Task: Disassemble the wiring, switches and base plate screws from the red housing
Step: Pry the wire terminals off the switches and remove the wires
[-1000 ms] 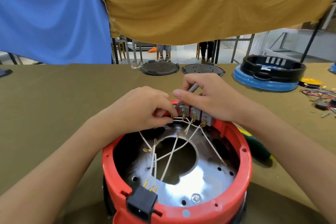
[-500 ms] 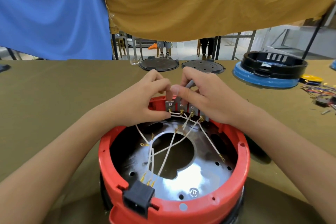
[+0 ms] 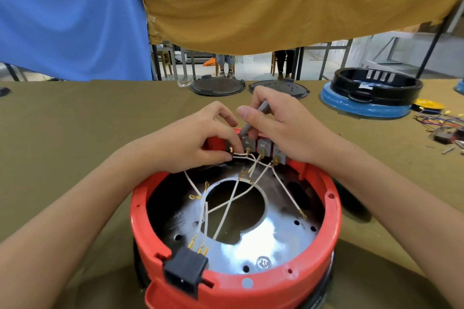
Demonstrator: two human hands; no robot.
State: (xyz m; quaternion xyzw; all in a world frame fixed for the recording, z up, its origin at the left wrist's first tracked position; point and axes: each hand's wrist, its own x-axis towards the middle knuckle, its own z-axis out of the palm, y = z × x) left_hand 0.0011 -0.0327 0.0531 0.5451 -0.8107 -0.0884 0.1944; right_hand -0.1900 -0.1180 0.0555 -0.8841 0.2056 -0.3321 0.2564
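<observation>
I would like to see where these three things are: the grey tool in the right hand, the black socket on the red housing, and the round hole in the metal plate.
Grey tool [image 3: 253, 120], head view, on its shaft.
Black socket [image 3: 185, 271], head view, on its top face.
Round hole [image 3: 236, 211], head view, at its open middle.

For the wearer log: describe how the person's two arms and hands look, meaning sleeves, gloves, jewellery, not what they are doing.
Both forearms are bare for as far as the head view shows; no sleeve or cuff is in view. The left hand and the right hand wear no gloves. No ring, watch, bracelet or bandage shows on either wrist or on the visible fingers. The nails that show are short and unpainted.
</observation>
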